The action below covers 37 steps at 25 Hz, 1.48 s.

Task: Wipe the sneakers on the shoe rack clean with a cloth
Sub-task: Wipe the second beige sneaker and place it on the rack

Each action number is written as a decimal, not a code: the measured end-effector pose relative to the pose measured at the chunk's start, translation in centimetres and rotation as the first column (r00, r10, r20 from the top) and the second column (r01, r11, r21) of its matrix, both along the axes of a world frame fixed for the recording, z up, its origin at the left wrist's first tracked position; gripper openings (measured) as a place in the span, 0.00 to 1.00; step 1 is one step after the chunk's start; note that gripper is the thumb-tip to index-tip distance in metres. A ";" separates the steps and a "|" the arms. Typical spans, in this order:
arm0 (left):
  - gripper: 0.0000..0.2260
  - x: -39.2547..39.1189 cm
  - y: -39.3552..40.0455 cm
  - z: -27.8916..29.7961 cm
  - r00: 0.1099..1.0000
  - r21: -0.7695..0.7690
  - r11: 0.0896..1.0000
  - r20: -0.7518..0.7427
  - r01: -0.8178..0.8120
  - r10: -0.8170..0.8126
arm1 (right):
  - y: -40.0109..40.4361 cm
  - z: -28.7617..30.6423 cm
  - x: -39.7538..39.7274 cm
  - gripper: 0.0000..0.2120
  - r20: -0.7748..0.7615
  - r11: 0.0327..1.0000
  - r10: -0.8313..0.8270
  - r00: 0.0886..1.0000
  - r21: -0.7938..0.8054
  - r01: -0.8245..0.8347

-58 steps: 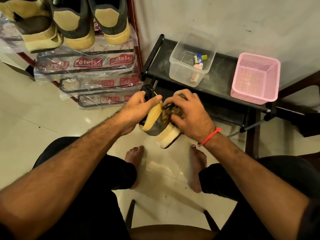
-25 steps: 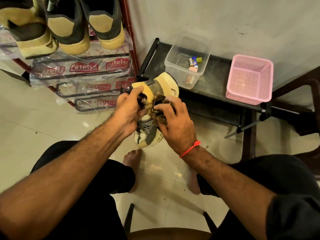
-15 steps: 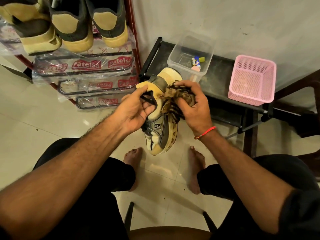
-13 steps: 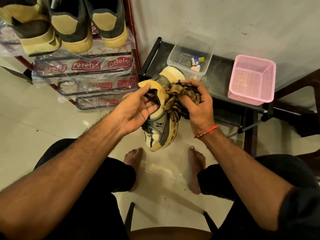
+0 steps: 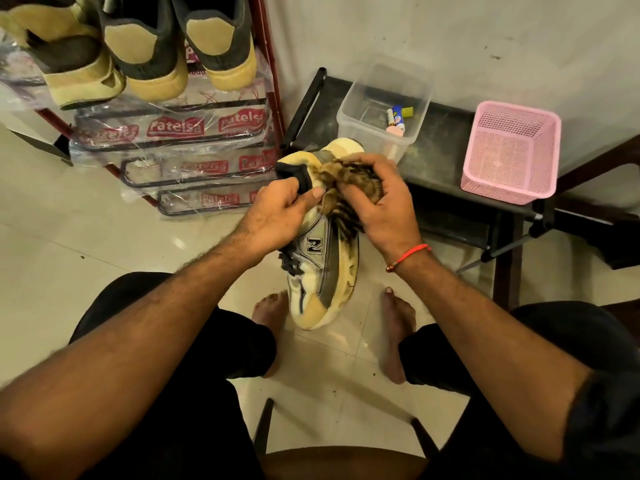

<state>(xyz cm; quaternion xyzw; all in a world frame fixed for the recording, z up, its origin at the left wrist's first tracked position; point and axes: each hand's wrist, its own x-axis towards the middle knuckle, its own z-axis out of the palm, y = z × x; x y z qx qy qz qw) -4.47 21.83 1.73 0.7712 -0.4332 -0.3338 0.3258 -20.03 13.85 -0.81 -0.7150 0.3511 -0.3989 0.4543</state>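
A cream and grey sneaker (image 5: 320, 271) hangs in front of me, toe pointing down toward the floor and heel up. My left hand (image 5: 277, 216) grips it at the dark collar, thumb over the side. My right hand (image 5: 382, 206) clutches a bunched brown striped cloth (image 5: 341, 187) against the sneaker's heel and outer side. Three more sneakers (image 5: 149, 53) of the same colours stand heel-out on the top tier of the shoe rack (image 5: 173, 133) at the upper left.
The rack's lower tiers are wrapped in printed plastic. A low black bench (image 5: 446, 140) to the right carries a clear plastic box (image 5: 377, 109) with small items and a pink basket (image 5: 509, 154). My bare feet (image 5: 394, 327) rest on the tiled floor; I sit on a chair.
The sneaker was turned from sole-up to hanging toe-down and lowered slightly. My left hand closed again on the collar, and my right hand shifted the cloth up to the heel.
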 end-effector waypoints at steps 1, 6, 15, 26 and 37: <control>0.25 -0.2 0.1 -0.3 0.981 -0.016 0.993 -0.161 -0.113 0.109 | 0.4 -0.1 0.2 0.15 -0.150 0.989 0.022 0.988 -0.139 -0.043; 0.10 1.3 -0.4 0.8 0.742 0.043 0.850 -0.467 -0.524 0.481 | 4.9 -2.5 -0.6 0.19 -0.556 0.811 0.175 0.813 -0.386 -0.439; 0.12 0.1 0.0 -0.1 0.832 0.102 0.961 -0.483 -0.258 0.274 | -1.0 -0.1 -0.3 0.17 -0.340 0.969 -0.054 0.939 -0.245 -0.033; 0.16 2.1 1.2 2.3 0.975 -0.145 0.974 0.164 0.177 -0.152 | -2.8 4.8 -2.9 0.16 0.104 0.981 0.017 0.994 0.189 -0.037; 0.07 1.3 1.6 1.4 0.988 0.097 0.985 0.055 0.140 -0.146 | -0.4 2.9 -2.1 0.14 0.134 0.741 0.187 0.973 0.631 -0.229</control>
